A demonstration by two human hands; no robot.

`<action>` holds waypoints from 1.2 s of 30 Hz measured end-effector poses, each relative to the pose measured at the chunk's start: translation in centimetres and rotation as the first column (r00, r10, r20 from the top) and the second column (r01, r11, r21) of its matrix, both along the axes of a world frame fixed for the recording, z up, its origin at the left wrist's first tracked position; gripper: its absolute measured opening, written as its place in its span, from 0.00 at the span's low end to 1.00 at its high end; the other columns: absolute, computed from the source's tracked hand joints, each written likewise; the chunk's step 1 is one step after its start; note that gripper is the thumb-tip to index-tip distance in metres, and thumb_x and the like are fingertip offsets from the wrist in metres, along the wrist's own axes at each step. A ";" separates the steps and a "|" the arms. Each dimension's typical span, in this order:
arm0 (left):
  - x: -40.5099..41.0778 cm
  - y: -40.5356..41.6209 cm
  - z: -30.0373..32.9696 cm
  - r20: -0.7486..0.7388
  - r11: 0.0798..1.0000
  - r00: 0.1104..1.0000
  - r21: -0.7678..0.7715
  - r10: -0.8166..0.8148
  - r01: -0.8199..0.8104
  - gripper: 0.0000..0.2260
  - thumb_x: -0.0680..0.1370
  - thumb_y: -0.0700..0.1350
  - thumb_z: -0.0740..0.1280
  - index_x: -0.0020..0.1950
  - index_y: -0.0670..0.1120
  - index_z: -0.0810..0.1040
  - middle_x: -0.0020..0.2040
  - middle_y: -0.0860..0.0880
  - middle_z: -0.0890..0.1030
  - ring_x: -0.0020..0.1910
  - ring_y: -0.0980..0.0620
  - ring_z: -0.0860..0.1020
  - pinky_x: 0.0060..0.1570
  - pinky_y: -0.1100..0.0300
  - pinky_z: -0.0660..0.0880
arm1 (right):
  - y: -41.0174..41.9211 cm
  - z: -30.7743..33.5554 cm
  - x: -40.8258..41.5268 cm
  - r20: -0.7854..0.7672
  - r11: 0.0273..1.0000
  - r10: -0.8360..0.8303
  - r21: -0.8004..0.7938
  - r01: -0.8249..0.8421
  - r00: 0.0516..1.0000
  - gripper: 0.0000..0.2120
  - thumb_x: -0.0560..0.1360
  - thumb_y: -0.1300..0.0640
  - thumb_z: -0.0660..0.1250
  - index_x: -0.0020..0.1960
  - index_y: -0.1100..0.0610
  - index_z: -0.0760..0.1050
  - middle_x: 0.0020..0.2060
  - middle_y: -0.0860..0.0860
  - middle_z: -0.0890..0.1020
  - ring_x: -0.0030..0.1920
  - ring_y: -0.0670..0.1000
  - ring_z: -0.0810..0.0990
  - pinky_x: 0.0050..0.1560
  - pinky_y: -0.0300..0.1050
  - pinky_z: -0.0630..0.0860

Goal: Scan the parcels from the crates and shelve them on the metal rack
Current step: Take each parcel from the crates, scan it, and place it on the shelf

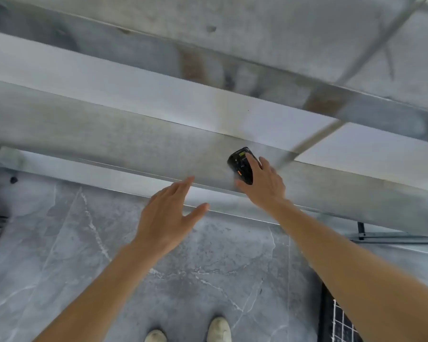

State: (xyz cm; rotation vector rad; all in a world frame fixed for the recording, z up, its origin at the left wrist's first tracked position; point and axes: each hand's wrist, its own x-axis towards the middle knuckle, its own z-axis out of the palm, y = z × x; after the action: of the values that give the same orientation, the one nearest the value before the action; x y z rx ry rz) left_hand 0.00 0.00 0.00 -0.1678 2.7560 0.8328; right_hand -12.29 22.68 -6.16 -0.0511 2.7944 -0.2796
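The metal rack point(134, 134) fills the upper half of the head view, its grey shelves running left to right. A black handheld scanner point(240, 162) with an orange button lies on the front shelf. My right hand point(265, 181) grips it, fingers over its right side and thumb under its lower end. My left hand point(168, 215) hovers open above the shelf's front edge, fingers straight and thumb spread, touching nothing. No parcel is in view.
A grey marbled floor point(195, 267) lies below, with my two light shoes point(218, 329) at the bottom edge. A black wire crate point(339, 322) shows at the lower right. A rack upright point(307, 141) slants across the shelves at right.
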 end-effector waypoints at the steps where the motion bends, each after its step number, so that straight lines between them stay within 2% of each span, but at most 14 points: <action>1: -0.2 0.0 -0.4 0.003 1.000 1.000 0.006 -0.004 0.004 0.32 0.81 0.65 0.59 0.82 0.55 0.57 0.79 0.56 0.65 0.77 0.54 0.63 0.72 0.56 0.63 | 0.0 -0.4 -0.3 -0.002 1.000 0.010 0.007 -0.010 1.000 0.38 0.79 0.40 0.67 0.83 0.43 0.53 0.80 0.53 0.60 0.73 0.60 0.67 0.68 0.56 0.69; 9: -1.5 -0.5 -2.8 0.021 1.000 0.999 0.004 0.026 -0.027 0.32 0.80 0.65 0.58 0.82 0.56 0.55 0.80 0.57 0.64 0.77 0.54 0.63 0.72 0.55 0.63 | 0.6 -4.0 -1.9 -0.033 0.997 -0.013 -0.080 0.010 0.999 0.37 0.77 0.41 0.70 0.80 0.40 0.56 0.76 0.52 0.65 0.72 0.59 0.68 0.63 0.60 0.74; 17: -1.2 -0.2 -3.0 0.026 1.000 0.999 -0.013 0.029 -0.028 0.33 0.81 0.66 0.58 0.82 0.55 0.56 0.80 0.57 0.63 0.78 0.55 0.63 0.72 0.56 0.63 | 0.9 -3.6 -1.7 -0.087 0.997 0.066 -0.039 -0.069 0.994 0.33 0.81 0.44 0.67 0.81 0.44 0.57 0.70 0.57 0.71 0.65 0.61 0.71 0.63 0.57 0.71; 23: 0.2 -0.2 0.8 0.015 0.999 0.999 -0.021 0.036 -0.036 0.33 0.81 0.66 0.58 0.82 0.55 0.55 0.80 0.57 0.63 0.78 0.55 0.63 0.73 0.55 0.63 | -0.5 1.3 0.7 -0.075 0.982 0.078 -0.168 -0.089 0.994 0.33 0.78 0.46 0.68 0.79 0.41 0.59 0.65 0.55 0.74 0.61 0.58 0.73 0.52 0.55 0.77; 26: 1.4 -0.9 3.8 -0.003 0.997 0.998 -0.043 0.061 -0.061 0.33 0.81 0.66 0.57 0.82 0.55 0.55 0.79 0.57 0.64 0.77 0.54 0.64 0.73 0.55 0.63 | -2.1 4.8 2.3 -0.063 0.955 0.096 -0.276 -0.110 0.993 0.31 0.79 0.44 0.66 0.78 0.38 0.58 0.61 0.53 0.77 0.56 0.55 0.75 0.47 0.50 0.75; 30: 3.7 -3.1 8.5 -0.019 0.992 0.994 -0.067 0.109 -0.110 0.33 0.80 0.67 0.57 0.82 0.56 0.54 0.79 0.57 0.65 0.77 0.53 0.64 0.74 0.55 0.63 | -5.4 9.9 4.9 -0.036 0.905 0.135 -0.403 -0.138 0.990 0.28 0.81 0.42 0.63 0.77 0.35 0.56 0.57 0.50 0.78 0.50 0.53 0.78 0.50 0.52 0.78; 36: 8.3 -8.1 16.1 -0.064 0.973 0.978 -0.107 0.199 -0.205 0.33 0.81 0.67 0.56 0.82 0.57 0.53 0.79 0.56 0.64 0.77 0.53 0.64 0.73 0.54 0.63 | -11.9 18.2 9.1 0.000 0.819 0.311 -0.507 -0.268 0.950 0.27 0.83 0.41 0.58 0.78 0.34 0.52 0.63 0.50 0.76 0.53 0.54 0.79 0.57 0.55 0.78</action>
State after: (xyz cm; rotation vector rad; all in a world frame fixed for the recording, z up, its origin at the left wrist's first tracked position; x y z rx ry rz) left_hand 8.35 -8.11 16.14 -0.4615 2.8724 0.7380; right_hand -3.21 10.74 12.00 -0.5709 2.5032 -0.9001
